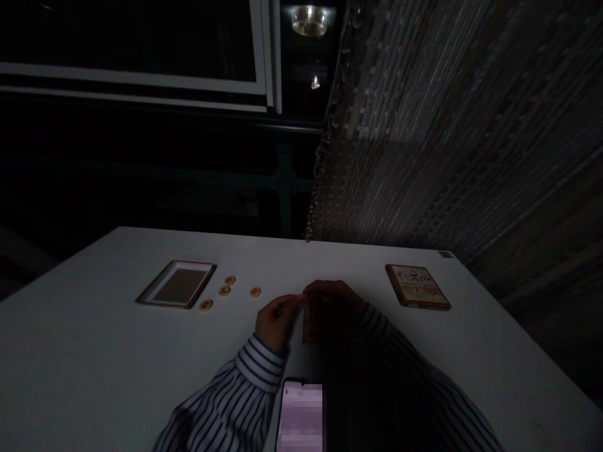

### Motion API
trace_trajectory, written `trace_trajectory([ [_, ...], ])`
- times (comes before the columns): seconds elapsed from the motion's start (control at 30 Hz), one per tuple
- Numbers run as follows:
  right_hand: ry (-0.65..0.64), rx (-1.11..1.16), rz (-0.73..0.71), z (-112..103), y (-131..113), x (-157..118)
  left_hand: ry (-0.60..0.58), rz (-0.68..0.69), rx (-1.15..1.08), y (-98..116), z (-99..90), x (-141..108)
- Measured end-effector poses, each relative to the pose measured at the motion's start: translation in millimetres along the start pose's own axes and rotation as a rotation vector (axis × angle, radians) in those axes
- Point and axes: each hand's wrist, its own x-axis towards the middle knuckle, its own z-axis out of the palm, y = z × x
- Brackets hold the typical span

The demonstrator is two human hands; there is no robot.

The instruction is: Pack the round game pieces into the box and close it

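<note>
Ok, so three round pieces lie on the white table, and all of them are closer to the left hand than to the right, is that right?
Not quite: the head view shows four round pieces. They do lie on the white table, closer to the left hand.

Left grip [276, 321] curled, right grip [336, 295] arched (deep in shadow), forearms [221, 402] converging

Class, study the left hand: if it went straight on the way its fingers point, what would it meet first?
Most likely the fingers of the right hand, close ahead of the left hand; the dimness hides whether the two touch.
</note>
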Motion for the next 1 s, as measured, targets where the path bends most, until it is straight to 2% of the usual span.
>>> trace_trajectory([
  [0.17,0.019,-0.010,0.030,1,0,1,0.003,-0.024,-0.045,-2,0.7,0],
  [0.4,0.014,-0.033,-0.042,2,4,2,-0.052,-0.019,-0.026,-5,-0.7,0],
  [0.6,0.040,-0.199,-0.082,4,0,3,-0.034,-0.069,-0.077,-7,-0.6,1],
  [0.8,-0.054,-0.346,-0.106,5,-2,7,-0.018,-0.171,-0.184,-7,0.7,1],
  [1.0,-0.066,-0.443,-0.083,4,-5,8,-0.016,-0.218,-0.254,-13,1.9,2],
])
